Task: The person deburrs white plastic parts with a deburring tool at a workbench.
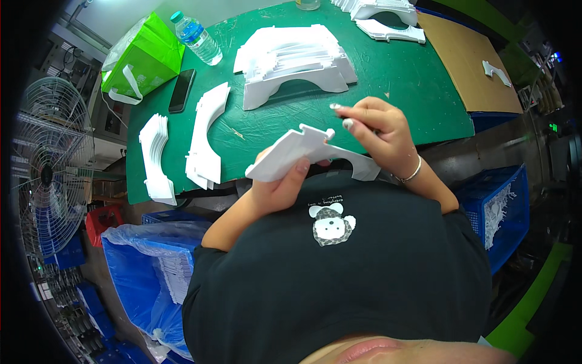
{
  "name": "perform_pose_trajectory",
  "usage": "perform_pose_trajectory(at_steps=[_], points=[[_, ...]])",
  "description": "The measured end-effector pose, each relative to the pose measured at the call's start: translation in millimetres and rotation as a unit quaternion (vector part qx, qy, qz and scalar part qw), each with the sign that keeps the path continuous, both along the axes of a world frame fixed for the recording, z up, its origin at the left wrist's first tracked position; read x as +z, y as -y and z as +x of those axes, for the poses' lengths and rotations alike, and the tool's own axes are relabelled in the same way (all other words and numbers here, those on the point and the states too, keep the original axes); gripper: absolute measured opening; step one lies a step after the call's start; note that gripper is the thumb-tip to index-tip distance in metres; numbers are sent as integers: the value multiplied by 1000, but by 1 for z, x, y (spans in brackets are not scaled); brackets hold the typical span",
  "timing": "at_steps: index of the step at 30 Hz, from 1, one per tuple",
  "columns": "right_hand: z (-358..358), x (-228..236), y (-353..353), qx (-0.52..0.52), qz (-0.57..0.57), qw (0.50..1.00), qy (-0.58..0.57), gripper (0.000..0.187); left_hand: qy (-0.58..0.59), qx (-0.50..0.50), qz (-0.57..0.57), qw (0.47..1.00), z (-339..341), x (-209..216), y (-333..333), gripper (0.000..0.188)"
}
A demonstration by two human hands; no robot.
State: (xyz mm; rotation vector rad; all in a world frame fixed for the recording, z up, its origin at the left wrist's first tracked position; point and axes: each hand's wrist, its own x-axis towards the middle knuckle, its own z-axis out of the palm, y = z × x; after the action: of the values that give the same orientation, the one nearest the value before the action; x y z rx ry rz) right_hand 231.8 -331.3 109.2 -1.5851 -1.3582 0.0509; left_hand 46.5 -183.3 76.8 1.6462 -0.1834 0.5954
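Observation:
My left hand (277, 189) grips a white arched plastic part (288, 153) close to my body at the table's near edge, its thumb lying on the near face. The part is tilted, with small tabs along its upper edge and a curved cutout toward the right. Just above its right end is my right hand (388, 134), apart from the part, with thumb and index finger pinched together. Something small and dark seems to be in that pinch, too small to name. Beyond my hands stands a stack of similar white parts (297, 79) on the green table (388, 73).
Two more stacks of white parts (206, 136) (156, 158) lie at the left, near a black phone (182, 91), a water bottle (197, 39) and a green bag (145, 57). Cardboard (467, 67) is at the right. Blue crates (506, 224) (130, 273) flank me; a fan (48, 170) stands left.

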Motion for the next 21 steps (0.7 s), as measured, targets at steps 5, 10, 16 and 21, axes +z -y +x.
perform_pose_trajectory(at_steps=[5, 10, 16, 21], points=[[-4, -4, 3, 115, 32, 988, -100, 27, 7, -15, -61, 998, 3, 0, 1, 31], [-10, -2, 1, 94, 29, 993, -68, 28, 7, -18, -77, 997, 2, -4, 1, 33], [-18, 9, -1, 16, -1, 999, 30, 26, 6, -12, -111, 994, -1, -12, -2, 33], [-6, 2, 0, -72, -66, 995, 34, 24, 78, -18, 52, 995, -6, -12, -7, 30]])
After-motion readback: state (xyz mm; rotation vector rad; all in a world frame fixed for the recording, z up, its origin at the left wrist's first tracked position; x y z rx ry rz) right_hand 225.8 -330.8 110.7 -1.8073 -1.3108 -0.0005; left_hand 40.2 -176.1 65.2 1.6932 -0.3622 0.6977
